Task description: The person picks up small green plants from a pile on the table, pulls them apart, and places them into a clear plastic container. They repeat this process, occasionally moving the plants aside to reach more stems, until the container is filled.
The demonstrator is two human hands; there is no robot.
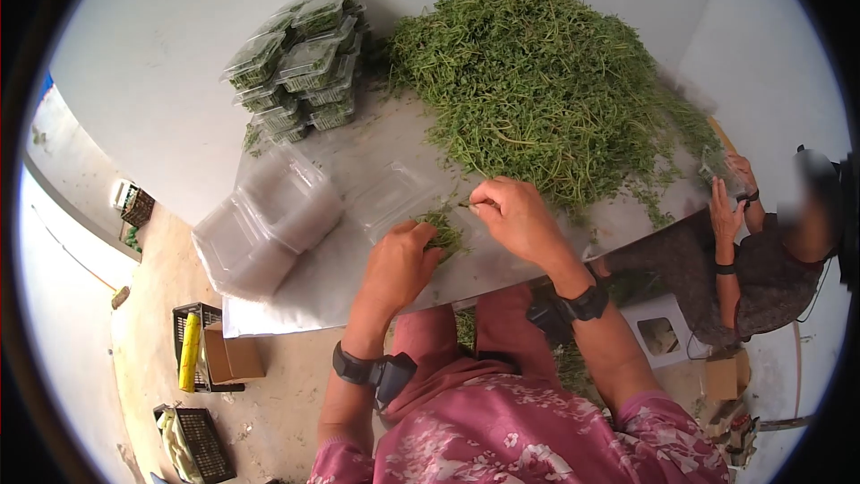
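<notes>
My left hand (pixel 399 262) is closed around a small bunch of leafy green sprigs (pixel 445 233) near the table's front edge. To its right, my right hand (pixel 518 220) pinches a thin green stem (pixel 465 204) between thumb and fingertips. Just beyond both hands, a clear plastic clamshell box (pixel 392 195) lies on the table (pixel 336 309); its contents are hard to make out. A large heap of the same greens (pixel 537 81) rises behind my right hand.
Nested clear clamshells (pixel 264 220) stand at the left table edge. Behind them are stacked clamshells filled with greens (pixel 309 63). At right, another person (pixel 761 278) holds a clear box (pixel 724 170). Black crates (pixel 204 444) and a cardboard box (pixel 235 356) sit on the floor, left.
</notes>
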